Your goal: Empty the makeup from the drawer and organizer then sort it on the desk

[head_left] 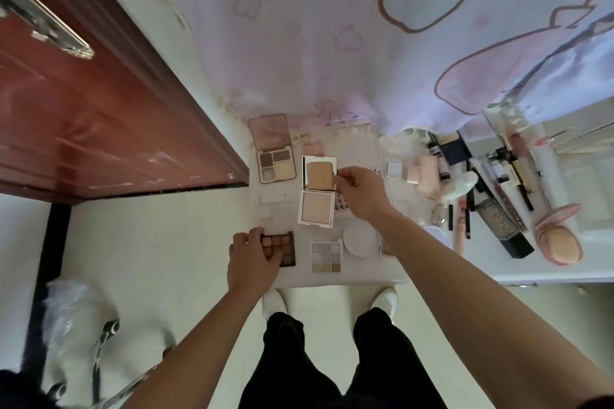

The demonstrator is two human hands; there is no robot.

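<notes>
On the white worktop, the left hand curls over the brown palette at the near left, gripping it and hiding its left part. The right hand pinches the right edge of the open compact at the centre, by its raised mirrored lid. A small item under that hand is too covered to make out. The forearm cuts across a round white compact.

A: What colours in the near-left palette?
B: Nine pans of browns and oranges, dark case. The grid palette to its right is pale pastels in white.
A: The open compact?
B: Tan powder, white frame.
A: And the far curtain?
B: Lilac, pink hearts, brown outlines. The door at left is red-brown.
</notes>
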